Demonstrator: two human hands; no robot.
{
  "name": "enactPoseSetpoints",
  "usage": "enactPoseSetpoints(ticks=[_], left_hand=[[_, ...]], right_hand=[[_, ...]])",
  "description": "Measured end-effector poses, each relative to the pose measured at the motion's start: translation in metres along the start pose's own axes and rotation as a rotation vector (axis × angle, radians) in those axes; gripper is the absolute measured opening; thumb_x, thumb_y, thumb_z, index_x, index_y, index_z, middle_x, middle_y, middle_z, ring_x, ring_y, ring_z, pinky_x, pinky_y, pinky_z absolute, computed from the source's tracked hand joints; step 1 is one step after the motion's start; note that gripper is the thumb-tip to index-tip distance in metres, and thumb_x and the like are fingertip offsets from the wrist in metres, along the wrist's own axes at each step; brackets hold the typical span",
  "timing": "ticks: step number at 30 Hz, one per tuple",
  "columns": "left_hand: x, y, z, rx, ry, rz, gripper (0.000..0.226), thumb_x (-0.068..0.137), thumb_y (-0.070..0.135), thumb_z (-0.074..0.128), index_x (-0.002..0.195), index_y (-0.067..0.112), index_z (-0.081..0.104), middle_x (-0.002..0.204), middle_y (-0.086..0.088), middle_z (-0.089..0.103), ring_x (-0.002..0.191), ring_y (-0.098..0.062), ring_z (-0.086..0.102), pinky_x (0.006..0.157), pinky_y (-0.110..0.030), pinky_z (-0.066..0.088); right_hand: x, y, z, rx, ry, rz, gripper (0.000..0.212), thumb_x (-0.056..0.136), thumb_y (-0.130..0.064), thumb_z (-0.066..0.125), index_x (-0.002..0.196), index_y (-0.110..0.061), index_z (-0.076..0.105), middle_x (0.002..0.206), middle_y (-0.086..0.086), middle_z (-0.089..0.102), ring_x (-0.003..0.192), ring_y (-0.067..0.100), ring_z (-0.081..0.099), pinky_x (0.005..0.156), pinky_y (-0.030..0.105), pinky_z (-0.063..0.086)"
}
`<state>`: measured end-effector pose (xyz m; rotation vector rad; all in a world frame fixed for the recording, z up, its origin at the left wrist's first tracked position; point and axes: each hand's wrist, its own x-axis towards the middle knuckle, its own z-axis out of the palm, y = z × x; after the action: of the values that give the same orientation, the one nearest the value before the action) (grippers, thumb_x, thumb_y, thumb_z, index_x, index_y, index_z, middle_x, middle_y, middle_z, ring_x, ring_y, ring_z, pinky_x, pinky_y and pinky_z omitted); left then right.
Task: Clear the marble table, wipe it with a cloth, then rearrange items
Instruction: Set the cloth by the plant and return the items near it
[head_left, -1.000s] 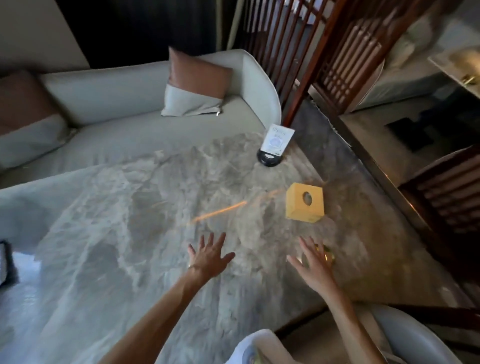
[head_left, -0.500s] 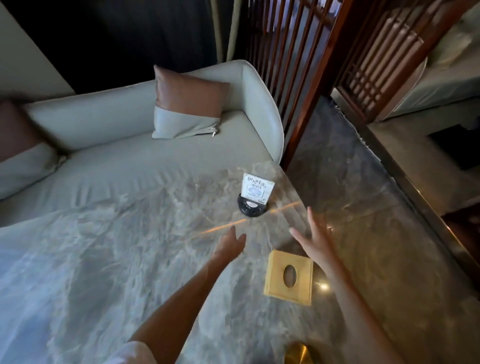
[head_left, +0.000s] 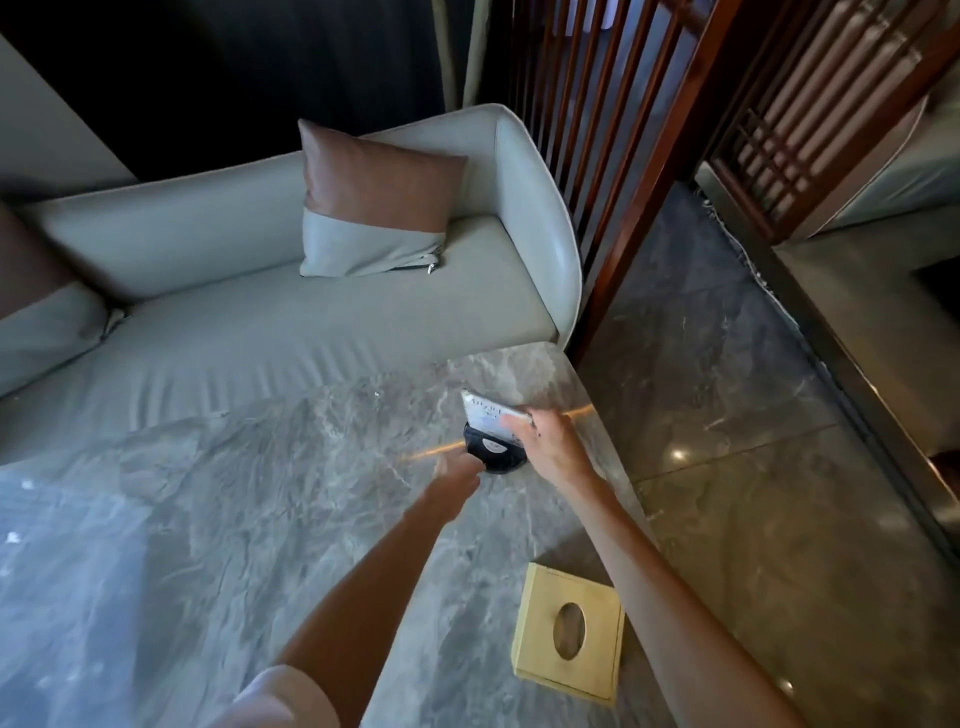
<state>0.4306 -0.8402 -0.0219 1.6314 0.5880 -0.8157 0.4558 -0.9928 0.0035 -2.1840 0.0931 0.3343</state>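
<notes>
A white sign card (head_left: 485, 415) stands in a round black base (head_left: 496, 451) near the far right corner of the grey marble table (head_left: 218, 509). My right hand (head_left: 550, 441) is closed on the card's right edge. My left hand (head_left: 460, 475) rests against the base's left side, its fingers partly hidden; whether it grips the base is unclear. A yellow square tissue box (head_left: 569, 631) with an oval opening lies flat at the table's right edge, between my forearms and nearer to me.
A pale grey sofa (head_left: 270, 317) with a brown-and-grey cushion (head_left: 376, 200) runs along the table's far side. A dark wooden slatted screen (head_left: 623, 130) stands at the right. Polished stone floor (head_left: 753, 441) lies beyond the table's right edge.
Both hands have reached forward past the tissue box to the sign; the right hand has closed on the card and the left has come against the base. The view has shifted forward.
</notes>
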Motion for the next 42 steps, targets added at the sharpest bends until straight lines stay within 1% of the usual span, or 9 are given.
enactPoseSetpoints(ticks=[3,5,8,13,22,33,36,39,42], left_hand=[[-0.019,-0.014,-0.009,-0.053,-0.080,0.077,0.069,0.099,-0.002,0.043,0.086,0.062,0.061,0.121,0.004,0.040,0.113,-0.011,0.040,0.095,-0.026,0.036],[-0.033,-0.034,-0.022,-0.169,-0.117,0.107,0.055,0.094,-0.005,0.051,0.131,0.034,0.059,0.118,0.009,0.039,0.108,-0.007,0.044,0.093,-0.024,0.039],[-0.060,-0.064,-0.045,-0.361,-0.085,0.072,0.065,0.097,0.003,0.054,0.152,0.006,0.020,0.138,-0.002,0.033,0.136,-0.020,0.038,0.117,-0.038,0.029],[-0.123,-0.111,-0.087,-0.550,-0.096,0.157,0.030,0.099,0.004,0.048,0.129,0.004,0.052,0.125,-0.018,0.060,0.115,-0.031,0.056,0.099,-0.035,0.049],[-0.259,-0.264,-0.153,-0.674,0.177,0.074,0.039,0.095,-0.009,0.042,0.133,-0.007,0.051,0.127,-0.029,0.061,0.107,-0.038,0.063,0.083,-0.032,0.060],[-0.382,-0.395,-0.256,-0.639,0.237,0.022,0.033,0.090,-0.011,0.047,0.122,-0.011,0.056,0.119,-0.031,0.061,0.100,-0.036,0.062,0.098,-0.049,0.052],[-0.406,-0.406,-0.269,-0.436,0.259,0.044,0.048,0.080,-0.005,0.060,0.126,0.003,0.052,0.125,-0.015,0.052,0.098,-0.026,0.061,0.078,-0.024,0.054],[-0.420,-0.399,-0.286,-0.050,0.337,0.267,0.078,0.084,0.004,0.072,0.150,0.004,0.030,0.149,-0.009,0.039,0.138,-0.025,0.042,0.114,-0.035,0.037],[-0.437,-0.386,-0.301,-0.106,0.265,0.436,0.048,0.089,0.008,0.067,0.134,-0.001,0.052,0.130,-0.013,0.064,0.120,-0.025,0.063,0.105,-0.043,0.050]], right_hand=[[-0.004,-0.002,-0.013,0.122,-0.038,0.094,0.021,0.094,-0.032,0.062,0.098,-0.015,0.074,0.086,-0.003,0.072,0.081,0.012,0.066,0.063,0.017,0.046],[-0.014,-0.004,-0.020,0.143,-0.046,0.114,0.026,0.095,-0.030,0.062,0.101,-0.007,0.074,0.091,0.000,0.072,0.084,0.015,0.067,0.062,0.010,0.048],[-0.041,-0.010,-0.017,0.314,-0.080,0.176,0.031,0.098,-0.023,0.058,0.109,0.005,0.068,0.107,0.018,0.073,0.100,0.031,0.071,0.085,0.037,0.057],[-0.103,-0.042,0.010,0.578,-0.282,0.244,0.038,0.100,-0.020,0.054,0.129,0.004,0.057,0.123,0.019,0.068,0.112,0.029,0.067,0.095,0.039,0.057],[-0.219,-0.113,0.125,0.438,-0.574,0.203,0.023,0.101,-0.023,0.053,0.114,-0.009,0.066,0.115,0.014,0.072,0.094,0.015,0.073,0.083,0.027,0.060],[-0.363,-0.183,0.259,0.279,-0.443,0.180,0.023,0.096,-0.010,0.060,0.118,-0.003,0.063,0.114,0.019,0.072,0.101,0.030,0.072,0.090,0.049,0.059],[-0.386,-0.208,0.282,0.187,-0.492,0.103,0.024,0.096,-0.010,0.061,0.118,-0.001,0.063,0.115,0.017,0.071,0.103,0.026,0.071,0.090,0.048,0.058],[-0.395,-0.240,0.298,-0.062,-0.598,-0.138,0.006,0.092,-0.024,0.067,0.096,-0.025,0.071,0.089,-0.012,0.075,0.084,0.004,0.070,0.075,0.038,0.058],[-0.395,-0.273,0.309,-0.312,-0.715,-0.359,0.011,0.087,-0.039,0.069,0.091,-0.030,0.072,0.063,-0.023,0.064,0.057,-0.006,0.052,0.062,0.025,0.040]])
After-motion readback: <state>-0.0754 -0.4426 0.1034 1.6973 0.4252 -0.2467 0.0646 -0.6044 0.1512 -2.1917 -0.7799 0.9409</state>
